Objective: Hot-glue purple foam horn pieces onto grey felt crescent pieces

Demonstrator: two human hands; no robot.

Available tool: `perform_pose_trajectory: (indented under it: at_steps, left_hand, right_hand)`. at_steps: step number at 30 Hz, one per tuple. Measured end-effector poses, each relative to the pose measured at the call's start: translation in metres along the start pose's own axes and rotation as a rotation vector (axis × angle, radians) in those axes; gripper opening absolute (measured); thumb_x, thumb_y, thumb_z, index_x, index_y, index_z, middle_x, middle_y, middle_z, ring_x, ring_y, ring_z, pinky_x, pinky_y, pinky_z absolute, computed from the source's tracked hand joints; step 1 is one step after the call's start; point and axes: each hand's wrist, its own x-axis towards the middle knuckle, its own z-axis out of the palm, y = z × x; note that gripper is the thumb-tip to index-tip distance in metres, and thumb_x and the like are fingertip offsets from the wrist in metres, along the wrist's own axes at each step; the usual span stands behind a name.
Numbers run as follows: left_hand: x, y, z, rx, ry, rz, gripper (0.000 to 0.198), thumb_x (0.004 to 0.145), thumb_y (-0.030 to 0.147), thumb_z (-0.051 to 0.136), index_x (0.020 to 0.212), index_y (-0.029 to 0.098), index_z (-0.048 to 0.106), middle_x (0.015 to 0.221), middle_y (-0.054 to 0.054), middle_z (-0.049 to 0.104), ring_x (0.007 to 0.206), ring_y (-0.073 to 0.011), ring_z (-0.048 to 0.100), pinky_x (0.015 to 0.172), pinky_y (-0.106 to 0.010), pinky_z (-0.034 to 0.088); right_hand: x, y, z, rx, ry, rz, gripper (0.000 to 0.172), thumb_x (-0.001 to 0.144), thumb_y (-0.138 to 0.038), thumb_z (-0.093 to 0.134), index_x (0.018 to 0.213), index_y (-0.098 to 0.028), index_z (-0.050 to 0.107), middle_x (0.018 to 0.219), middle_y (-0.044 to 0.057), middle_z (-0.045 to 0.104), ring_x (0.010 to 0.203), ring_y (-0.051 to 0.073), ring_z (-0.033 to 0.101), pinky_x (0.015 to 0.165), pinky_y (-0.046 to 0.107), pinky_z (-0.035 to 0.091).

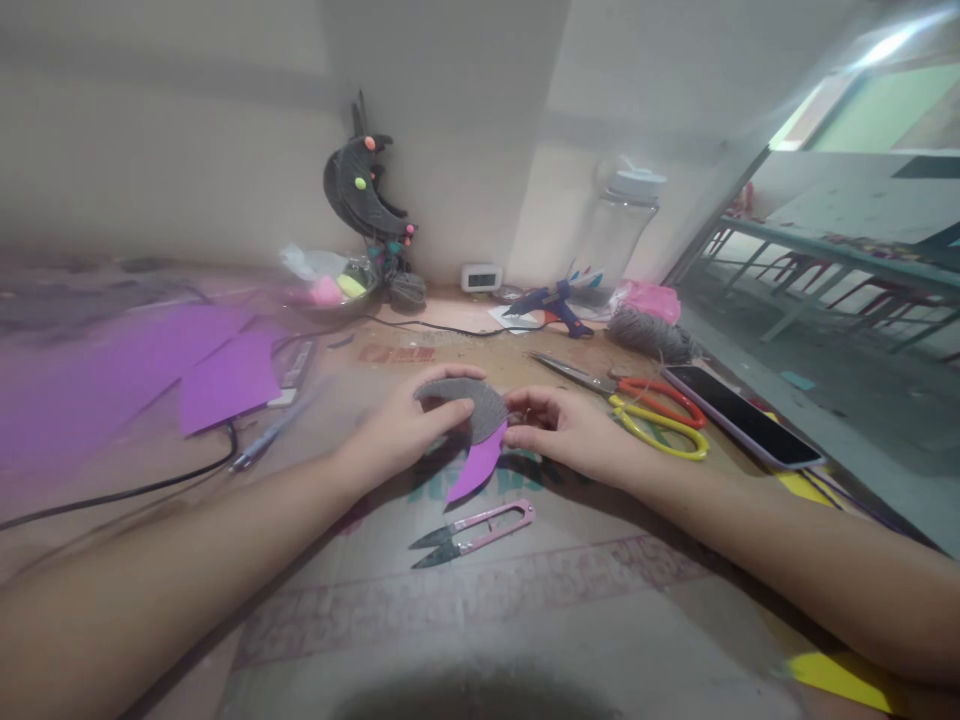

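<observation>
Left hand (414,428): pinching grey crescent (487,408), thumb on top. Right hand (564,428): fingertips at crescent's edge; grip unclear. Purple strip (478,466): between both hands. Snips (480,537): nearer the body, blades parted; lowered left wrist could be pricked. Slack left pinch: crescent may skew.

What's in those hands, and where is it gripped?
A purple crescent, partly covered in grey. The left hand holds the grey part; the right hand is at the crescent's right edge, its grip unclear.
</observation>
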Motion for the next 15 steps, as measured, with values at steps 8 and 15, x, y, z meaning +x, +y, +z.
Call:
perform_pose_trajectory:
  at_steps: [8, 15]
  left_hand:
    - [-0.0013, 0.001, 0.0005, 0.055, -0.03, 0.013, 0.031, 0.078, 0.029, 0.061, 0.108, 0.021, 0.065, 0.103, -0.004, 0.069, 0.092, -0.0195, 0.064, 0.081, -0.03, 0.049]
    - [-0.0009, 0.001, 0.0008, 0.024, -0.054, -0.012, 0.031, 0.078, 0.028, 0.062, 0.109, 0.021, 0.064, 0.098, -0.002, 0.068, 0.085, -0.0167, 0.062, 0.076, -0.026, 0.048]
  right_hand:
    - [-0.0009, -0.0011, -0.0014, -0.021, -0.055, 0.055, 0.02, 0.081, -0.033, 0.062, 0.092, -0.016, 0.067, 0.056, -0.005, 0.053, 0.045, 0.006, 0.043, 0.043, 0.02, 0.031]
    - [0.0017, 0.0061, -0.003, 0.07, -0.062, 0.032, 0.02, 0.08, -0.034, 0.063, 0.085, -0.016, 0.067, 0.066, -0.002, 0.06, 0.056, 0.008, 0.05, 0.054, 0.021, 0.039]
